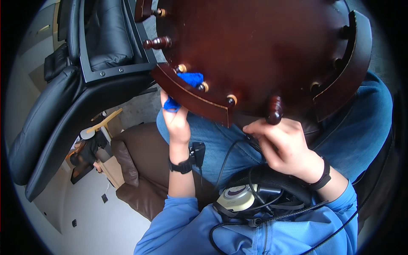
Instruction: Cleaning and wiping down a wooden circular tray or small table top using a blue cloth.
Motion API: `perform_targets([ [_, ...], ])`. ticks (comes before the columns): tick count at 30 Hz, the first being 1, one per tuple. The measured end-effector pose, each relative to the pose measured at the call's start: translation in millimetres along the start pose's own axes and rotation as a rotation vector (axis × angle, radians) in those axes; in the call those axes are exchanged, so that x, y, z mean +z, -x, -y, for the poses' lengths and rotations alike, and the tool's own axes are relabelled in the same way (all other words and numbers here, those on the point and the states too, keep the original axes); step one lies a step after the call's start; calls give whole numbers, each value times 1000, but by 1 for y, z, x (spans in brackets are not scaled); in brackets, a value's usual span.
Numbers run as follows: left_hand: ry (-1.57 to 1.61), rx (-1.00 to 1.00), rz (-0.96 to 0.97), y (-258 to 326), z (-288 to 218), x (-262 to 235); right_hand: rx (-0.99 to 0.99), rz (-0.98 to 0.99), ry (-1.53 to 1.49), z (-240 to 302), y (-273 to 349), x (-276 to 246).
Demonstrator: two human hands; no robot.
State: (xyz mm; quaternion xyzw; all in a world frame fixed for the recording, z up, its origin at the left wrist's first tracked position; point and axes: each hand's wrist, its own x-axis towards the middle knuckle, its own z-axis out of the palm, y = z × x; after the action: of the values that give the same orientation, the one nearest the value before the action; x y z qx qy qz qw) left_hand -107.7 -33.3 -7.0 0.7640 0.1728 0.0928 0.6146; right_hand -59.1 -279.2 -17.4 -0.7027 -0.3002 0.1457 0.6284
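Note:
A round, glossy dark-brown wooden table (255, 51) fills the upper middle, with curved rim pieces on short pegs around it. My left hand (176, 121) is closed on a blue cloth (190, 79) at the near-left curved rim piece (191, 96). Part of the cloth shows inside that piece, part below it by my fingers; the piece hides the middle. Just under a turned wooden handle (275, 109), my right hand (282, 142) has its fingers bent together in a pinch-like shape. Something dark shows at its fingertips, too unclear to name.
A black padded chair (51, 123) stands at the left, beside a brown leather seat (157, 153). The other curved rim piece (346, 72) is at the right. Black cables (227, 163) and a pale round device (238, 197) lie at my lap. Another person (87, 151) is farther left.

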Motion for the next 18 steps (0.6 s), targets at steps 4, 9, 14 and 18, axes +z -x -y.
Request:
perform_targets([
  [4,155,-74,112,-6,-4,-5,-4,-19,52,-3,-1,2],
  [9,60,-37,61,-1,1,3,-92,-105,139,-2,-2,-4],
  [14,-151,48,-25,15,7,0,-516,-488,454,1,-4,-10],
  [18,-458,167,32,10,8,6,-315,-308,378,-10,-22,-1],
])
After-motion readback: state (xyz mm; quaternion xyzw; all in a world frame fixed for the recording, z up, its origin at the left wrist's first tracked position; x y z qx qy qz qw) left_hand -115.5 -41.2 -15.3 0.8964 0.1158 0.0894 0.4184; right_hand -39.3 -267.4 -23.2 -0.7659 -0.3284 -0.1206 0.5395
